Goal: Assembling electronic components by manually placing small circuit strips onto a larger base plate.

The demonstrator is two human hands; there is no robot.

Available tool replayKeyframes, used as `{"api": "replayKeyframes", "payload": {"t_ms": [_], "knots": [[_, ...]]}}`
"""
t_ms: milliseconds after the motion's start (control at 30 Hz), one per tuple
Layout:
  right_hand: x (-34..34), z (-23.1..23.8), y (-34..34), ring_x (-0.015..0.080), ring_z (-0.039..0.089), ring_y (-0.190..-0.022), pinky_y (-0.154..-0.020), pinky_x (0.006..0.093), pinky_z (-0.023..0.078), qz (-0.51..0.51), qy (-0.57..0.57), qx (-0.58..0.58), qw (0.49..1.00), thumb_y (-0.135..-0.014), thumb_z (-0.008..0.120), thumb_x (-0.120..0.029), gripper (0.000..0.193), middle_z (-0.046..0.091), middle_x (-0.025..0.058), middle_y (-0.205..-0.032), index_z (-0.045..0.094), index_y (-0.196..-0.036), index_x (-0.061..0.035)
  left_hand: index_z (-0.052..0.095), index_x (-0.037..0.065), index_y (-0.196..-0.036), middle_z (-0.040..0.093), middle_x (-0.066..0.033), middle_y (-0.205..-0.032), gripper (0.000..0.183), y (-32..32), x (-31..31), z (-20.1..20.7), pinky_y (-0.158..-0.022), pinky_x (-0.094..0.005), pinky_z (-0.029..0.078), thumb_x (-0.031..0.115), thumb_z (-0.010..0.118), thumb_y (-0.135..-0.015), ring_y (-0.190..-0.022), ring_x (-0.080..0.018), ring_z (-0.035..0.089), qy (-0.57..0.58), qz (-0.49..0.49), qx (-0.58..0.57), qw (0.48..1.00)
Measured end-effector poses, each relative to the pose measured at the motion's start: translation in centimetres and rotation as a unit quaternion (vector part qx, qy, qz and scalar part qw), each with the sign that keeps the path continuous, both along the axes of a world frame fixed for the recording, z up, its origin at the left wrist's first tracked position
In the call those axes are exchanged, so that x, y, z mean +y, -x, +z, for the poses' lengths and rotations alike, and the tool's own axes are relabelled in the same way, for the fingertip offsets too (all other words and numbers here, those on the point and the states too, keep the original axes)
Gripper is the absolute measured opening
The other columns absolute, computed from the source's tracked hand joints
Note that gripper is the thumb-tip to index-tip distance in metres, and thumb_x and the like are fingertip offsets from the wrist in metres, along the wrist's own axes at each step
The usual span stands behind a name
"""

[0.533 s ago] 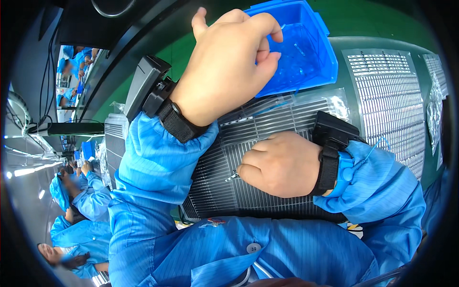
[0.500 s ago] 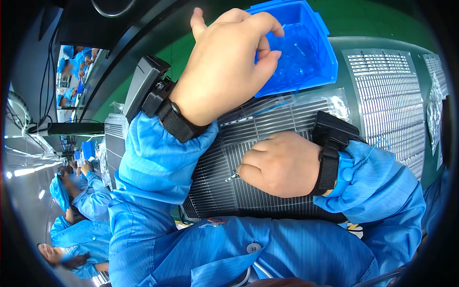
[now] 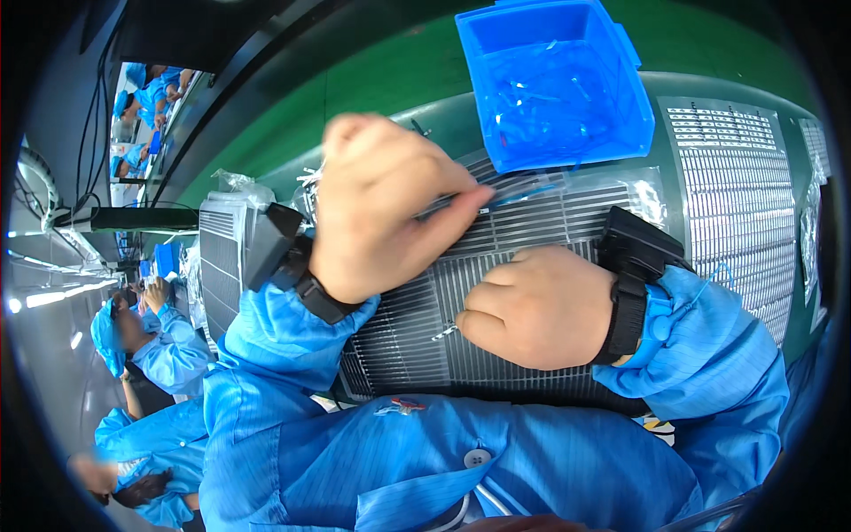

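Observation:
My right hand (image 3: 542, 306) is closed low over a dark sheet with pale stripes (image 3: 399, 341). A short white strip with dark marks (image 3: 446, 332) sticks out from its fingertips. To the left and farther away, my left hand (image 3: 386, 208) is raised above the same sheet, blurred by motion. Its thumb and index finger point right, their tips close together, and the blur hides whether anything is between them. Just beyond those tips a thin blue and white strip (image 3: 523, 194) lies on the sheet. An open blue bin (image 3: 487, 111) stands past it, with many small clear-blue pieces inside.
White sheets with dark rows (image 3: 740, 208) lie at the right, beside crumpled clear plastic (image 3: 808, 226). More striped sheets in plastic (image 3: 222, 257) are at the left. Co-workers in blue (image 3: 160, 337) sit farther left. Black devices are strapped to both my wrists.
My left hand has left the bin's rim and moved back toward me, over the sheet; its fingers were apart before. The right hand still grips the strip. The whole view has shifted slightly.

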State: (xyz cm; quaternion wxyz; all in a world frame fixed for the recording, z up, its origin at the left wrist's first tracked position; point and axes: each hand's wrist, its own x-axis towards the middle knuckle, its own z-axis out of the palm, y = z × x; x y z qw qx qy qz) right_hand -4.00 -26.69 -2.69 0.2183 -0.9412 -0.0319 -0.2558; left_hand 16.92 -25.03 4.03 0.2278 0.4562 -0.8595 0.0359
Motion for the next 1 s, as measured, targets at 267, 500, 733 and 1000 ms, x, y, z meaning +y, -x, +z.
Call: {"api": "replayKeyframes", "payload": {"t_ms": [267,500,733,1000], "knots": [[0.0,0.3,0.1,0.0163,0.063,-0.073,-0.058,0.0313,0.049,0.031,-0.009,-0.010,0.999,-0.080,0.065,-0.018,0.017,0.065,0.0006,-0.084,0.070,-0.093,-0.0093,0.076,0.006,-0.095,0.067,-0.0102,-0.093,0.020,0.3,1.0,-4.0,-0.078,-0.0367,0.051,0.009,0.083,-0.077,-0.089,-0.0281,0.064,-0.186,0.068,0.117,0.973],[0.0,0.4,0.1,0.0165,0.063,-0.074,-0.058,0.0311,0.049,0.030,-0.016,-0.011,0.999,-0.080,0.066,-0.018,0.017,0.066,0.0006,-0.085,0.070,-0.094,-0.0089,0.072,0.004,-0.091,0.067,-0.0114,-0.095,0.012,0.8,0.7,-3.6,-0.080,-0.0367,0.052,0.007,0.079,-0.081,-0.092,-0.0294,0.065,-0.251,0.097,0.143,0.952],[0.0,0.2,0.2,0.0164,0.062,-0.074,-0.057,0.0307,0.049,0.032,-0.013,-0.013,0.999,-0.079,0.066,-0.018,0.018,0.065,0.0010,-0.084,0.070,-0.094,-0.0078,0.070,0.002,-0.091,0.065,-0.0126,-0.092,0.011,2.1,0.8,-3.4,-0.075,-0.0374,0.052,0.009,0.075,-0.084,-0.089,-0.0288,0.065,-0.227,0.131,0.084,0.961],[0.0,0.2,0.2,0.0166,0.062,-0.073,-0.057,0.0309,0.048,0.032,-0.010,-0.012,0.999,-0.079,0.065,-0.019,0.019,0.064,0.0012,-0.083,0.070,-0.093,-0.0074,0.070,0.002,-0.090,0.064,-0.0100,-0.083,0.010,2.2,0.2,-3.5,-0.069,-0.0368,0.051,0.009,0.075,-0.084,-0.079,-0.0269,0.063,-0.244,0.147,0.101,0.953]]}}
